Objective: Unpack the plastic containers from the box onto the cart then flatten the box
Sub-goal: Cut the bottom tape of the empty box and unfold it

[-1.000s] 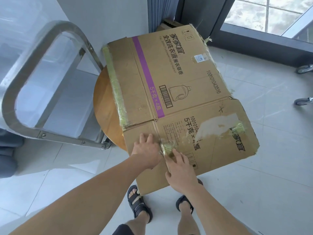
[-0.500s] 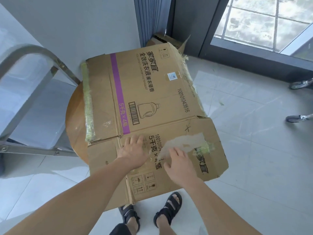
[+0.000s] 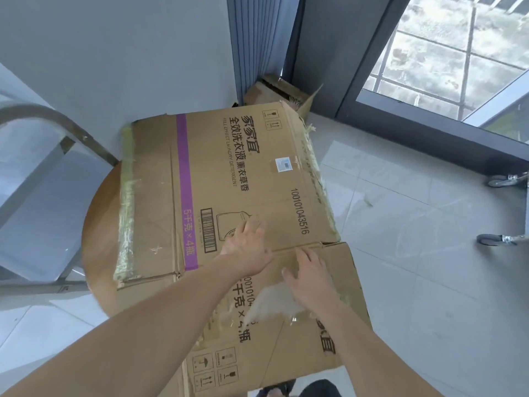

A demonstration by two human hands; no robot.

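One box [image 3: 229,173], already pressed flat, lies across the single round wooden tabletop [image 3: 100,224], with its near flap hanging off the edge toward you. Both of your hands are on it, neither gripping. Your left hand [image 3: 247,243] lies palm-down, fingers straight, on the big upper panel over the printed bottle. Your right hand [image 3: 310,282] lies flat with fingers spread on the lower flap, just below the crease (two hands, one on each side of the fold line). Printed on the box: one purple stripe [image 3: 183,173], one barcode [image 3: 208,230], one white sticker [image 3: 284,164]. Yellowed tape runs down the left edge. One metal cart handle [image 3: 83,137] curves at the left, beside the tabletop. One more torn carton [image 3: 274,88] sits in the corner behind. Two caster wheels, [image 3: 496,181] and [image 3: 489,239], are on the tiled floor at far right, well apart from the box.
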